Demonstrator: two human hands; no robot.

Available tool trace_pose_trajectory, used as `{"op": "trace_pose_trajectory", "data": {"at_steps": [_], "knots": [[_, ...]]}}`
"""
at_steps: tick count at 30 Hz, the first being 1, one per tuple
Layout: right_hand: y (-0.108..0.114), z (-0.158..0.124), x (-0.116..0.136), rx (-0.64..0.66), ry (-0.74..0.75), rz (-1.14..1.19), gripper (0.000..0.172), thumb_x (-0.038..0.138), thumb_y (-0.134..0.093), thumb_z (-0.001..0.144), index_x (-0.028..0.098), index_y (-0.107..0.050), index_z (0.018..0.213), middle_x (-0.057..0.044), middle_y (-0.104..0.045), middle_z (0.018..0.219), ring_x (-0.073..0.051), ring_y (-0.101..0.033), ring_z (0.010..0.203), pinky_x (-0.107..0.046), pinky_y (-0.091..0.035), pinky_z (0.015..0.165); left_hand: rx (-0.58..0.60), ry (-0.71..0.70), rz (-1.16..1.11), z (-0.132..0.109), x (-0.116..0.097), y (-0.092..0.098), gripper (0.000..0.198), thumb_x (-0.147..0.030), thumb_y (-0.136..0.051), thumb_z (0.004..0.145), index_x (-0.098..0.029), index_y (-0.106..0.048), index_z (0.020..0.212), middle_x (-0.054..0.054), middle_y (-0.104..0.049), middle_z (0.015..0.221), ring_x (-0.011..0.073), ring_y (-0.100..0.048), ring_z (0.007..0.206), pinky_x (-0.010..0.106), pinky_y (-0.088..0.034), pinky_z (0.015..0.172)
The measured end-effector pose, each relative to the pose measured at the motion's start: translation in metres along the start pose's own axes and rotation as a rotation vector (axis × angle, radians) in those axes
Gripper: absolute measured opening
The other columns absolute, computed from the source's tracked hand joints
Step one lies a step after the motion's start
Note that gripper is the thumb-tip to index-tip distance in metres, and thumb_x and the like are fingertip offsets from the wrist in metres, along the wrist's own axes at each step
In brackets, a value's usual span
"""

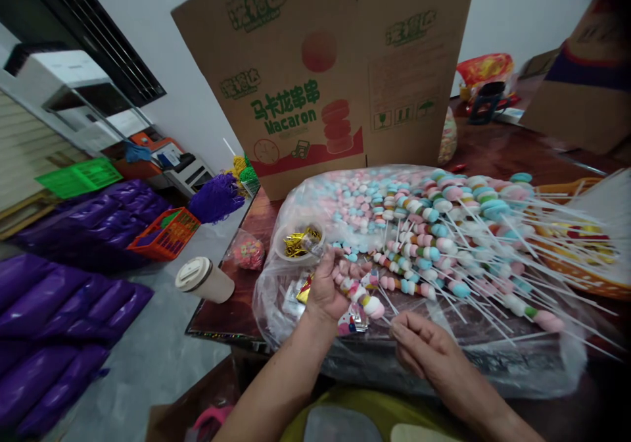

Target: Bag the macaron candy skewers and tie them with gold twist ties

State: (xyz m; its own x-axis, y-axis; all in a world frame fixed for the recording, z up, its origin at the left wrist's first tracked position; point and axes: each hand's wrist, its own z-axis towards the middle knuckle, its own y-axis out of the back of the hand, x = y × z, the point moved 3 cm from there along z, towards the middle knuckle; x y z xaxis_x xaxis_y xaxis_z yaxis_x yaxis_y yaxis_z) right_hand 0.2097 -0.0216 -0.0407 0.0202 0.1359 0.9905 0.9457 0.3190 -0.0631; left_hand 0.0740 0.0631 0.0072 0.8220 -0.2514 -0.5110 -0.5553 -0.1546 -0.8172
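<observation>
My left hand [329, 291] is closed around the upper part of a candy skewer [373, 306] with pink, white and green pieces, beside small printed wrappers. The thumb and fingers of my right hand [419, 343] pinch the lower end of its white stick. Just behind my left hand, a round tub [283, 239] holds gold twist ties. Many finished skewers [444, 245] lie in a pile to the right, sticks pointing right. Loose pastel candies [355, 198] lie on clear plastic behind them. Flat printed packets [352, 320] sit under my left hand.
A large cardboard box [315, 73] stands behind the candies. At the table's left edge are a lidded cup [204, 280] and a small candy bag [248, 251]. An orange basket [586, 284] is at the right. Purple bags [54, 317] lie on the left.
</observation>
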Motion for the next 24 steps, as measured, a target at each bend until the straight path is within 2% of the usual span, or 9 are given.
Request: {"op": "trace_pose_trajectory", "data": {"at_steps": [2,4,7,10,13,15,17,20,24], "knots": [[0.001,0.000,0.004,-0.088,0.197,-0.315,0.028,0.038,-0.037,0.091,0.019,-0.047,0.073,0.005,-0.042,0.052,-0.010,-0.037,0.048,-0.023,-0.029,0.047,-0.103,0.015,-0.062,0.003,0.004,-0.001,0.035,-0.042,-0.054,0.082,-0.017,-0.052,0.058,-0.008,-0.035,0.039,0.0083,-0.042,0.039,0.035,-0.050,0.068],[0.001,-0.003,0.012,-0.186,0.509,-0.641,0.021,0.024,-0.040,0.090,0.019,-0.050,0.072,0.001,-0.049,0.058,-0.012,-0.043,0.054,-0.025,-0.031,0.052,-0.178,0.057,-0.091,0.004,0.007,0.002,0.040,-0.047,-0.050,0.083,-0.017,-0.049,0.058,-0.006,-0.037,0.041,0.0095,-0.043,0.039,0.033,-0.050,0.061],[-0.002,-0.007,0.020,-0.269,0.846,-0.930,0.020,0.010,-0.040,0.085,0.019,-0.049,0.070,0.000,-0.048,0.057,-0.014,-0.042,0.055,-0.027,-0.029,0.054,-0.199,0.127,-0.091,0.004,0.014,0.008,0.042,-0.054,-0.046,0.082,-0.017,-0.049,0.062,-0.005,-0.039,0.041,0.0111,-0.045,0.039,0.025,-0.044,0.047],[-0.006,-0.006,0.020,-0.307,0.892,-0.982,0.019,0.008,-0.040,0.085,0.019,-0.049,0.072,-0.001,-0.049,0.058,-0.014,-0.043,0.056,-0.027,-0.030,0.054,-0.166,0.150,-0.126,-0.001,0.026,0.011,0.047,-0.061,-0.045,0.079,-0.018,-0.046,0.062,-0.005,-0.038,0.040,0.0102,-0.044,0.038,0.021,-0.040,0.043],[-0.007,-0.003,0.016,-0.341,0.796,-0.916,0.018,0.010,-0.037,0.087,0.019,-0.047,0.074,-0.001,-0.051,0.060,-0.014,-0.047,0.056,-0.026,-0.034,0.054,-0.133,0.111,-0.122,-0.007,0.037,0.010,0.051,-0.067,-0.043,0.076,-0.018,-0.044,0.062,-0.004,-0.041,0.043,0.0104,-0.046,0.041,0.024,-0.045,0.049],[-0.004,-0.002,0.012,-0.354,0.730,-0.888,0.018,0.012,-0.037,0.088,0.019,-0.046,0.075,0.000,-0.051,0.060,-0.013,-0.048,0.054,-0.024,-0.035,0.052,-0.107,0.092,-0.056,-0.009,0.036,0.008,0.049,-0.066,-0.047,0.074,-0.017,-0.046,0.065,-0.002,-0.049,0.049,0.0121,-0.051,0.047,0.027,-0.047,0.053],[0.000,-0.003,0.012,-0.382,0.757,-0.919,0.017,0.012,-0.039,0.088,0.019,-0.047,0.075,-0.001,-0.051,0.061,-0.013,-0.048,0.056,-0.025,-0.035,0.053,-0.109,0.080,0.034,-0.008,0.027,0.006,0.044,-0.060,-0.053,0.074,-0.017,-0.051,0.073,0.002,-0.057,0.061,0.0145,-0.057,0.055,0.028,-0.048,0.054],[0.004,-0.006,0.019,-0.409,0.910,-1.065,0.017,0.009,-0.042,0.085,0.018,-0.051,0.074,-0.002,-0.050,0.059,-0.016,-0.045,0.057,-0.029,-0.034,0.057,-0.243,-0.009,0.121,-0.004,0.004,0.004,0.032,-0.044,-0.064,0.075,-0.015,-0.052,0.080,0.004,-0.062,0.072,0.0153,-0.061,0.061,0.026,-0.048,0.055],[0.000,-0.007,0.022,-0.389,1.038,-1.217,0.017,0.002,-0.043,0.081,0.015,-0.055,0.081,-0.001,-0.049,0.055,-0.016,-0.041,0.055,-0.031,-0.032,0.059,-0.380,-0.054,0.199,0.000,-0.008,0.001,0.024,-0.028,-0.070,0.071,-0.016,-0.050,0.078,-0.001,-0.059,0.064,0.0117,-0.056,0.048,0.026,-0.047,0.050]]}}
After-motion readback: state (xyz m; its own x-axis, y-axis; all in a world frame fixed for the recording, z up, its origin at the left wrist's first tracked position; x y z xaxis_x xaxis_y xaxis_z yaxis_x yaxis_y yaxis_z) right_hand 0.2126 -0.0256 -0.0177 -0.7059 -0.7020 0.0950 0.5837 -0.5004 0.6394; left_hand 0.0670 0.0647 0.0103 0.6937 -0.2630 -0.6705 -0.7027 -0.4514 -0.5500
